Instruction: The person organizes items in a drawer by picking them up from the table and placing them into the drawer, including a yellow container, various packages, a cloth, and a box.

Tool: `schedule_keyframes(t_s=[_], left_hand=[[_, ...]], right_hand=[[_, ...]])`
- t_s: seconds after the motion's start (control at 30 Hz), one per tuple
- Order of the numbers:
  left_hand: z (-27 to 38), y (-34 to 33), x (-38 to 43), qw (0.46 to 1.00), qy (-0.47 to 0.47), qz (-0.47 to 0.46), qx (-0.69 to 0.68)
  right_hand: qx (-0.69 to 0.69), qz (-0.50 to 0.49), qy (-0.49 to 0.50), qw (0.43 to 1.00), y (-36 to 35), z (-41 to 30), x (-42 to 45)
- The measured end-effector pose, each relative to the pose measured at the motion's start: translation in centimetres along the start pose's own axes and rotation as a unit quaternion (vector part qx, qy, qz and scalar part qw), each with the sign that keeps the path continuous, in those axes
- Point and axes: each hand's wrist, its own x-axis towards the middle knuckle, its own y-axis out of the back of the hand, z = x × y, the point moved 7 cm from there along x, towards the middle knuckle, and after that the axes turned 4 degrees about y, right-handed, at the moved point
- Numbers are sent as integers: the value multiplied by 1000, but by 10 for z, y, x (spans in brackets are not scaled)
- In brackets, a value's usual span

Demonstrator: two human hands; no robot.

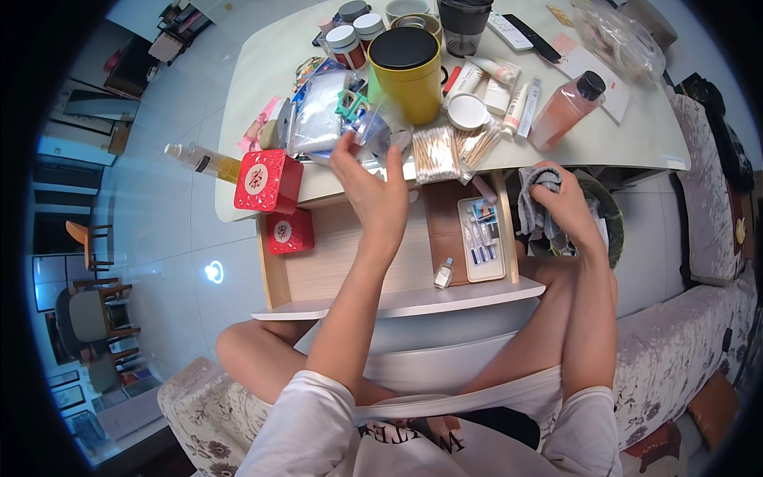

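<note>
My left hand (374,185) is raised over the table's front edge, thumb and fingers apart, near a clear plastic bag (374,128) and a teal item (351,105); whether the fingertips touch the bag I cannot tell. My right hand (563,200) grips a grey cloth (533,208) to the right of the open drawer (357,253), above a bin (614,208). Packs of cotton swabs (436,154) lie at the table edge between the hands. In the drawer are a red tin (290,231), a small clear bottle (444,273) and a tray of small tubes (483,238).
A red tea tin (268,180) stands at the table's front left corner, beside a spray bottle (205,162). A yellow canister (405,74), white tubes (465,80), a pink bottle (566,110) and a dark cup (464,27) crowd the tabletop (647,140). A patterned sofa (673,358) is at right.
</note>
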Motion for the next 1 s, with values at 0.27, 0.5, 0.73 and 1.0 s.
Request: schedule_keyframes(t_s=[0.27, 0.5, 0.73, 1.0], left_hand=[[-15, -53, -106, 952, 29, -302, -48], [-62, -132, -164, 886, 154, -425, 108], [-56, -122, -157, 894, 138, -420, 68], [32, -52, -106, 946, -29, -314, -80]], right_hand=[[-17, 23, -10, 1000, 4, 10, 1], [-28, 4, -9, 1000, -1, 15, 3], [-57, 2, -13, 998, -1, 14, 4], [-61, 1, -10, 998, -2, 14, 2]])
